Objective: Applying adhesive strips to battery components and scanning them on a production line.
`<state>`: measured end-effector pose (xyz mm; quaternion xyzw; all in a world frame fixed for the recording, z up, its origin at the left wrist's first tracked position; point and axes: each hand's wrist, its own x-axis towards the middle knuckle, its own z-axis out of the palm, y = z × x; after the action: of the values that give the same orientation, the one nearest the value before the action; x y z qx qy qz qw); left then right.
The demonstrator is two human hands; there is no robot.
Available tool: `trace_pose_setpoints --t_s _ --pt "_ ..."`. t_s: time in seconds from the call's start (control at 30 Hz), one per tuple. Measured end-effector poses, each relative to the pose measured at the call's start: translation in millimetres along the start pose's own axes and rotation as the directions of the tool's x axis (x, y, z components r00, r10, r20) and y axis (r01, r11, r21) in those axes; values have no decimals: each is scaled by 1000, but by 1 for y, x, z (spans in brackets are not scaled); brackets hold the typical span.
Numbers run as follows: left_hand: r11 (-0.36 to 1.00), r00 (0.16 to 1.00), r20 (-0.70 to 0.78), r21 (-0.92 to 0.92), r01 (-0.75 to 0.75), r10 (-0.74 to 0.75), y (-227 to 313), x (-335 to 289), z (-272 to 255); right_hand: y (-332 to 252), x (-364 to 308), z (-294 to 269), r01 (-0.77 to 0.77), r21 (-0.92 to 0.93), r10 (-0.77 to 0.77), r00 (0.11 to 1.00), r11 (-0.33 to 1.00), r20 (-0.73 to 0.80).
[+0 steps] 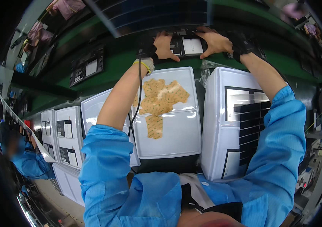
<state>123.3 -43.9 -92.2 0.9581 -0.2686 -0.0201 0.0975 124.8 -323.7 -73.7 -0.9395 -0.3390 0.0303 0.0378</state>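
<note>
My left hand [164, 47] and my right hand [213, 42] reach over the far side of the work area. Between them lies a flat dark open device housing [176, 48] with a silver-white rectangular panel [192, 45] in it. Each hand spans one end of the housing, thumb toward its near edge and fingers toward the far edge. Below the hands, a white plastic tray [172, 145] bears a heap of tan peel-off paper pieces [161, 96] with small green marks. A dark band with a cable is around my left wrist; a dark band wraps the right one too.
Stacked white trays [212, 125] with black-and-silver flat packs [252, 121] stand at the right. More filled trays [69, 130] are at the left. Another dark open housing [88, 66] lies on the green surface [123, 62]. A dark panel [153, 13] overhangs the far side. A co-worker [28, 159] is at the far left.
</note>
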Motion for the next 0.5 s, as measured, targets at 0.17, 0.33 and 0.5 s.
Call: trace_pose_setpoints --t_s 0.17,0.33,0.5 --pt "997 998 42 72 -39 36 -15 -3 21 -1 -2 1 -9 -55 16 992 998 123" --pt "995 997 -76 96 -24 31 -25 -16 46 0 14 -2 -69 -47 78 969 997 235" --pt "986 988 -149 155 56 -33 -31 -29 53 -21 28 -16 -141 74 116 954 987 277"
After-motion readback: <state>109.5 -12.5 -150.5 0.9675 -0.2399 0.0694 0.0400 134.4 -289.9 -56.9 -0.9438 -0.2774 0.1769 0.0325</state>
